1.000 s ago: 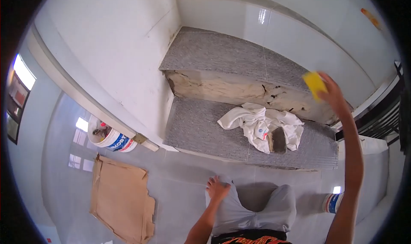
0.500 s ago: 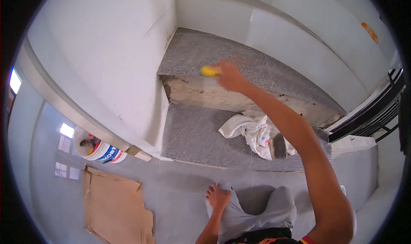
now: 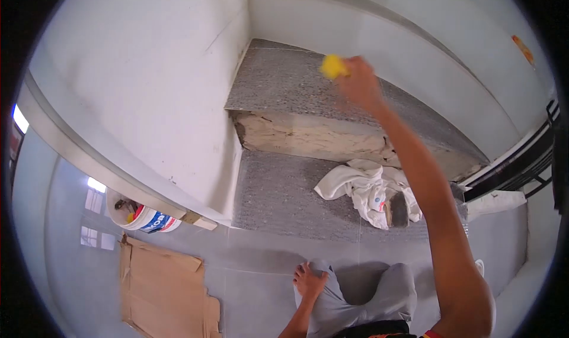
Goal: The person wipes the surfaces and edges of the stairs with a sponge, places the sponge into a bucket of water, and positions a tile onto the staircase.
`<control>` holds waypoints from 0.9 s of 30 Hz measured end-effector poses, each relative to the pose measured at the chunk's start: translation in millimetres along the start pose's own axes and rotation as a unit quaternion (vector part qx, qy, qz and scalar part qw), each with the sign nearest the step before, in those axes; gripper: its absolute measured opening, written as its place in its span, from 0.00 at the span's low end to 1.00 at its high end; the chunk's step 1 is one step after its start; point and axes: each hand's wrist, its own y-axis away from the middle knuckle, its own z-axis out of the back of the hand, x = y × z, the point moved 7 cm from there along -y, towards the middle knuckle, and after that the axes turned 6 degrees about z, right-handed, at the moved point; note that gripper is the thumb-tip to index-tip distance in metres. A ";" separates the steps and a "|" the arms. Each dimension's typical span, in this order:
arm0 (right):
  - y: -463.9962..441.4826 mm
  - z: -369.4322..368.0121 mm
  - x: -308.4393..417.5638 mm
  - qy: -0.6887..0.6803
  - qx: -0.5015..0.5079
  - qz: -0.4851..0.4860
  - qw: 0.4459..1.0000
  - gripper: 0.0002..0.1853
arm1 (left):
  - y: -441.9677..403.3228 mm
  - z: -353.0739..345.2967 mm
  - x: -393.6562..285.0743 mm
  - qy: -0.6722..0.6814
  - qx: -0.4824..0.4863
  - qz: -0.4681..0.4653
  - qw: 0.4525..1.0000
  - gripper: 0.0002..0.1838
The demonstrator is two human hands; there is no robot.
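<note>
My right hand (image 3: 361,84) is closed round a small yellow object (image 3: 333,66), blurred by motion, its kind unclear. It is over the upper grey stair tread (image 3: 284,77); whether it touches the tread I cannot tell. My left hand (image 3: 309,280) lies on my knee, fingers apart and holding nothing. On the lower tread (image 3: 272,190), a crumpled white cloth (image 3: 351,181) lies below my right forearm. A dark block-like piece (image 3: 397,210) rests on the cloth. Between the treads runs a rough beige riser (image 3: 320,135) with dark marks.
A white bucket (image 3: 169,224) with a blue label and several items inside stands at left, beyond a wall edge. Flat cardboard (image 3: 166,284) lies on the grey floor. White walls border the stairs, with a black metal railing (image 3: 504,172) at right.
My right hand has moved right and farther up over the upper tread with the yellow object. The whole view has shifted slightly. My left hand stays on my knee.
</note>
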 end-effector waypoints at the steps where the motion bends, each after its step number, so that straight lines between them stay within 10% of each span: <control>1: -11.9 0.4 -29.1 0.044 0.022 -0.103 0.993 0.18 | -0.9 -0.2 -1.1 0.004 0.017 -0.003 1.000 0.40; 9: -80.9 -85.4 -15.9 0.110 0.045 -0.092 0.989 0.12 | -6.6 -0.3 -0.6 -0.030 0.023 -0.002 0.999 0.40; 11: -103.8 -133.3 -7.8 0.146 -0.079 -0.006 0.986 0.10 | -10.9 -2.2 -1.1 -0.027 0.021 -0.008 0.999 0.40; 14: -87.8 -109.8 60.1 0.077 0.058 0.028 0.995 0.14 | -10.7 1.4 3.7 0.003 0.039 0.002 0.999 0.41; 16: -70.3 -115.5 103.6 -0.263 0.261 0.213 0.904 0.21 | -11.6 -1.9 5.4 -0.015 0.041 -0.006 0.999 0.41; 19: -104.7 -88.4 80.3 -0.020 0.080 0.261 0.962 0.26 | -13.9 -5.2 4.3 -0.025 0.062 -0.013 0.998 0.40; 27: -226.0 -165.3 64.9 -0.058 0.047 0.201 0.977 0.25 | -25.3 -0.4 2.3 -0.039 0.089 0.000 0.995 0.40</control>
